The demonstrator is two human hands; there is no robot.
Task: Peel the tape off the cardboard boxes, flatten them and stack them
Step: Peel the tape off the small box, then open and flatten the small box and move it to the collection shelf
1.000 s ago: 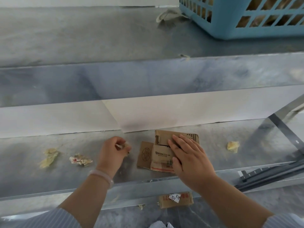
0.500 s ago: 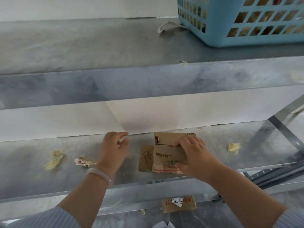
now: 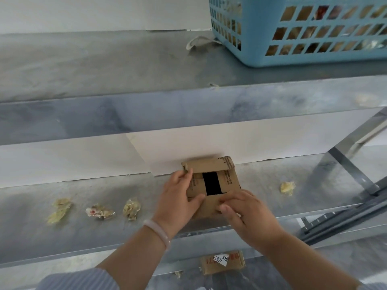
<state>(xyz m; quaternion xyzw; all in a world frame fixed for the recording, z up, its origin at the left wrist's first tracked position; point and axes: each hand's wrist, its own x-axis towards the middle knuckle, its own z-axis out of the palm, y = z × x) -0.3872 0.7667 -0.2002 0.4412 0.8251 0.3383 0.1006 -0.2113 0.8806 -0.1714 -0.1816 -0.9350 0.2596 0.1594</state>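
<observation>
Galvanised metal shelving before a white wall: upper shelf [image 3: 104, 65] bearing a blue plastic basket [image 3: 261, 49] at far right, lower shelf [image 3: 31, 227] nearer. Over the lower shelf, close to the wall, a small cardboard box [image 3: 228, 181], flaps parted round a dark gap. Left hand [image 3: 178, 197] gripping the box's left side, thumb across its face. Right hand [image 3: 247, 212] with fingers curled onto its near edge. Below, a flattened cardboard piece [image 3: 222, 262] with a white label. Crumpled tape wads [image 3: 99, 212] strewn left, another wad [image 3: 288, 187] right. Pale bracelet [image 3: 157, 229] on the left wrist.
</observation>
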